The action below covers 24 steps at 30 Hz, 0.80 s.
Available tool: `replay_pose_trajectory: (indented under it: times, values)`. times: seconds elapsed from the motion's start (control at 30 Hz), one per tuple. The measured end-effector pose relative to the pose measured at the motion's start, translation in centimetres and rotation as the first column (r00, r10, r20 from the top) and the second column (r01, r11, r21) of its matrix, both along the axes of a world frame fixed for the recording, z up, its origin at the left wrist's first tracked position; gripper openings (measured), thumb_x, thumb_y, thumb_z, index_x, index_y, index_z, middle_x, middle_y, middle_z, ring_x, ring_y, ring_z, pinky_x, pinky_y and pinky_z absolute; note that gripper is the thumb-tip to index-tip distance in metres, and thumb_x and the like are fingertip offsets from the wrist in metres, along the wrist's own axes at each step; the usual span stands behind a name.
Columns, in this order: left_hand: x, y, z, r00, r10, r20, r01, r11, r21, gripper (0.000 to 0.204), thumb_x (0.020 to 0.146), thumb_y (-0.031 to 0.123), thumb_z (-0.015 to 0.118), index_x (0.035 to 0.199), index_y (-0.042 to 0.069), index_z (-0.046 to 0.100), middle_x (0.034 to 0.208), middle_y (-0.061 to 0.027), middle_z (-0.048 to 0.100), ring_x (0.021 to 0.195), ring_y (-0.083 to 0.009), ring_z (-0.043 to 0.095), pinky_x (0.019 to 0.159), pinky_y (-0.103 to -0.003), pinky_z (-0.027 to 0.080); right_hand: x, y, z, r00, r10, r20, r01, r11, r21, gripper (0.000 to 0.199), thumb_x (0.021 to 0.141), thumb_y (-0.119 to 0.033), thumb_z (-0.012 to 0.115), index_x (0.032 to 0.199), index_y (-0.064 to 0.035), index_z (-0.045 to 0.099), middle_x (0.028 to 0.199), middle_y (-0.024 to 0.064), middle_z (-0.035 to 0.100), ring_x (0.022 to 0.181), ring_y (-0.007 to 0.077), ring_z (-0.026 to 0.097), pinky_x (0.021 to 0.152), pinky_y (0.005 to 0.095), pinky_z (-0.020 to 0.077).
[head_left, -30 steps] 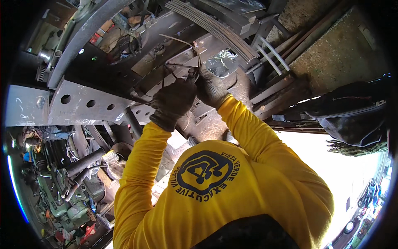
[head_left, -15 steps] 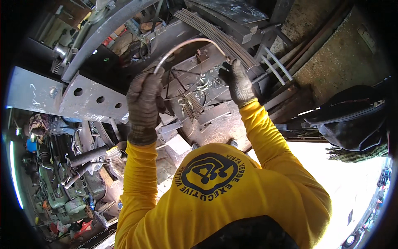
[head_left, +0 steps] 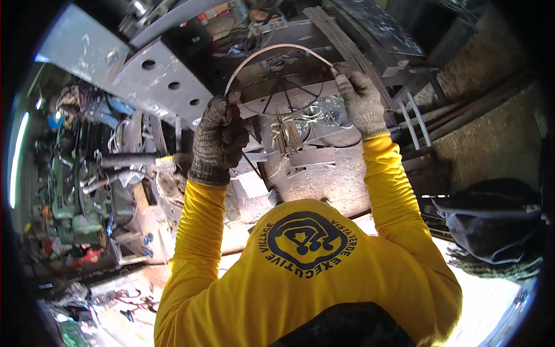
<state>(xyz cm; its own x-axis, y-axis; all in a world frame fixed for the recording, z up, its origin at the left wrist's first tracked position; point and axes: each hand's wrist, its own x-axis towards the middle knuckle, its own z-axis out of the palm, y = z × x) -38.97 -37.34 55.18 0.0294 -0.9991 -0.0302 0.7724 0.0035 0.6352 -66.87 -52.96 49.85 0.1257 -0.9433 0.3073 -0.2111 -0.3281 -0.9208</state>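
Observation:
Both my hands wear grey-brown knit work gloves. Between them a thin metal rod [head_left: 283, 45] bends upward in a wide arc. My left hand [head_left: 218, 139] is closed around its left end, with the fingers curled. At the right end my right hand [head_left: 363, 103] grips the rod between thumb and fingers. Below the arc a thin dark ring [head_left: 289, 113] with spokes shows; whether it touches the rod I cannot tell. A tied bundle of short rods [head_left: 287, 134] lies beneath, between my forearms. Another thin dark rod [head_left: 252, 166] slants below my left hand.
A grey steel beam with round holes [head_left: 159, 75] runs along the upper left. Long flat bars [head_left: 345, 46] are stacked at the upper right. A green machine [head_left: 72, 196] stands among clutter at left. On the right lies a black bag [head_left: 491, 211].
The view has shifted, so the surroundings sit differently. My hands are farther apart, still holding the curved rod, and its arc looks wider. The spoked ring below shows more plainly.

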Motion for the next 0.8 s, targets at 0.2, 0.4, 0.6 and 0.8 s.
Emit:
replay_pose_trajectory:
  times: [0.2,0.4,0.6,0.8]
  values:
    - [1.2,6.2,-1.5,0.973,0.227,-0.048,-0.222,0.971,0.083,0.033,0.105,0.03,0.059,0.125,0.003,0.059,0.074,0.0033,0.056,0.045,-0.0053,0.046,0.04,-0.021,0.036,5.0,0.7,0.9,0.966,-0.108,-0.233,-0.025,0.862,-0.507,0.033,0.088,-0.026,0.078,0.116,-0.0109,0.069,0.104,0.0131,0.072,0.088,0.0295,0.069,0.082,0.0374,0.0549]
    - [3.2,13.2,-2.9,0.931,0.36,0.06,-0.361,0.932,0.016,0.03,0.095,0.025,0.068,0.116,0.007,0.06,0.073,0.0033,0.055,0.045,-0.0077,0.044,0.042,-0.023,0.035,9.3,2.5,1.6,0.914,0.273,-0.3,-0.398,0.741,-0.541,0.023,0.092,-0.013,0.072,0.114,-0.004,0.072,0.099,0.0141,0.072,0.086,0.0272,0.068,0.081,0.036,0.0542]
    - [7.5,25.5,-3.3,0.777,0.606,0.172,-0.625,0.775,0.092,0.028,0.096,0.024,0.068,0.116,0.007,0.058,0.067,0.005,0.049,0.04,-0.006,0.038,0.037,-0.021,0.029,14.1,5.8,1.7,0.832,0.473,-0.291,-0.552,0.756,-0.352,0.019,0.093,-0.005,0.066,0.112,-0.0014,0.071,0.095,0.0116,0.071,0.088,0.0223,0.067,0.083,0.033,0.0522]
    - [13.7,45.7,-11.3,0.523,0.852,-0.009,-0.85,0.522,0.062,0.028,0.107,0.029,0.053,0.126,0.009,0.059,0.073,0.0072,0.052,0.041,-0.004,0.036,0.035,-0.021,0.028,13.9,4.5,-0.9,0.783,0.162,-0.6,-0.457,0.804,-0.38,0.026,0.092,-0.012,0.069,0.117,-0.003,0.07,0.1,0.015,0.07,0.093,0.027,0.066,0.086,0.0389,0.0515]
